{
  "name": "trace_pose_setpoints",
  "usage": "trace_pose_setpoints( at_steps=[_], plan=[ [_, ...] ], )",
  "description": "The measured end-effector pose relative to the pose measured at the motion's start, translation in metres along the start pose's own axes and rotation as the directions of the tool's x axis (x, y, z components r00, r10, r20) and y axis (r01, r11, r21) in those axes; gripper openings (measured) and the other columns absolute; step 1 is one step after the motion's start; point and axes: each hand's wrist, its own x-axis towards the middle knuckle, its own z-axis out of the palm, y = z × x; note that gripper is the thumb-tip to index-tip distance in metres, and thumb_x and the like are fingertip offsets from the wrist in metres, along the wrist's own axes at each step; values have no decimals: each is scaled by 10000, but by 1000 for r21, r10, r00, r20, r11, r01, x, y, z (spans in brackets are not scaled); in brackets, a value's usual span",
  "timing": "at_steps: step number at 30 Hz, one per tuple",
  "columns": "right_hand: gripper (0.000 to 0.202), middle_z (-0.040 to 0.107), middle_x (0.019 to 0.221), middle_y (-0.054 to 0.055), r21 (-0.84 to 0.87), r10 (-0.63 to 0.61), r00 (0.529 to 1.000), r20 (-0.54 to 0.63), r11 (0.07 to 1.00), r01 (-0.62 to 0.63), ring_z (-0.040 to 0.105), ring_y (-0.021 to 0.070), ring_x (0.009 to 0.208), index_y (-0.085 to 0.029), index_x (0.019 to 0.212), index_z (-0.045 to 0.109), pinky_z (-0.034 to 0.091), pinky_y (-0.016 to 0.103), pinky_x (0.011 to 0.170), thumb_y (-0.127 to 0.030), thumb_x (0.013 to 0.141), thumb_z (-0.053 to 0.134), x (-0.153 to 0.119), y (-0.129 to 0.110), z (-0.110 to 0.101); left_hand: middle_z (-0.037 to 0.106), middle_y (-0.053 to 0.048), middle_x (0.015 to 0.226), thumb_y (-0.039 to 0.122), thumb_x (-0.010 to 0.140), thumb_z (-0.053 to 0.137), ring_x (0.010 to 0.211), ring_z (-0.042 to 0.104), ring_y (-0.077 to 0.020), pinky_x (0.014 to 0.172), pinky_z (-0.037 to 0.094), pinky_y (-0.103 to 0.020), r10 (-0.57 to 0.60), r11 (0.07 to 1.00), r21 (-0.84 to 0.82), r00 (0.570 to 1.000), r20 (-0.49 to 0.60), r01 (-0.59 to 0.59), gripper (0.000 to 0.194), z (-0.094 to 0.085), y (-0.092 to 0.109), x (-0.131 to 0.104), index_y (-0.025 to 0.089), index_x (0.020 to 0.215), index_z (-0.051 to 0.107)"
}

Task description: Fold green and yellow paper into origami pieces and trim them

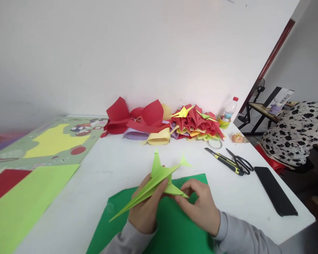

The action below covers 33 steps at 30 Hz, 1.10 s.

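Note:
A folded lime-green paper figure with several long points is held above a dark green sheet. My left hand is closed round its middle, thumb on top and fingers beneath. With thumb and forefinger, my right hand pinches the tip of the point that reaches right. One narrow point stretches toward the lower left, another stands up at the top. Just beyond the figure lies a small lime paper scrap.
At the back are red paper pieces, a pile of folded paper figures and a bottle. A cutter knife, scissors and a black phone-like slab lie right. Coloured sheets cover the left. A person sits beyond.

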Motion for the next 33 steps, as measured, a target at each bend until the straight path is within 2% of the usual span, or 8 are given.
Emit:
trace_pose_setpoints(
  at_steps=[8,14,19,22,25,28,31,33],
  plan=[
    [81,628,667,8,-68,-90,996,-27,994,88,576,141,606,-197,823,635,439,255,579,-230,805,564,-2,-1,-2,699,-17,745,398,782,656,612,668,-213,641,579,-345,120,978,179,990,-69,-106,317,6,21,-16,220,1038,602],
    [130,645,684,18,-181,-218,972,-84,963,201,592,134,599,-192,843,630,457,241,548,-162,831,504,-2,0,-2,701,-11,781,322,766,671,623,658,-200,595,578,-315,174,982,81,983,-49,-170,366,15,24,-25,214,1091,541],
    [241,701,852,97,-503,-591,806,-18,702,504,650,198,759,-183,1034,627,474,313,648,-92,872,474,0,8,-11,714,0,761,317,682,737,656,676,-215,563,590,-308,97,995,34,994,-53,-96,474,14,24,-23,223,1099,534],
    [289,702,882,107,-554,-649,760,33,621,554,655,209,790,-196,1100,622,469,331,674,-76,871,493,2,11,-16,707,10,723,366,655,763,656,677,-216,519,593,-299,-22,999,-30,997,-78,19,494,11,22,-17,231,1080,551],
    [220,702,859,89,-357,-518,854,-53,808,469,643,185,774,-197,1009,663,488,315,685,-112,862,523,5,9,-14,695,0,732,394,661,760,678,683,-220,529,603,-305,-96,994,-51,993,-67,93,420,7,20,-11,233,1010,591],
    [121,691,803,60,84,-105,994,-5,991,105,619,158,701,-197,833,684,496,276,626,-234,836,569,9,6,-9,681,-3,721,418,673,749,635,676,-209,562,607,-316,-69,997,16,996,-59,70,318,5,20,-9,225,878,602],
    [212,654,743,35,370,168,975,149,905,-212,572,141,631,-183,782,654,473,266,579,-384,810,593,11,4,-8,688,-8,721,425,672,748,638,687,-223,575,603,-323,10,996,85,996,-89,-2,352,4,23,-11,210,889,575],
    [227,623,736,16,402,184,974,133,888,-223,536,128,625,-181,763,626,448,257,584,-408,767,643,9,2,-8,700,-16,736,414,680,741,637,692,-226,587,596,-321,76,988,145,992,-103,-60,367,4,25,-13,200,920,565]
  ],
)
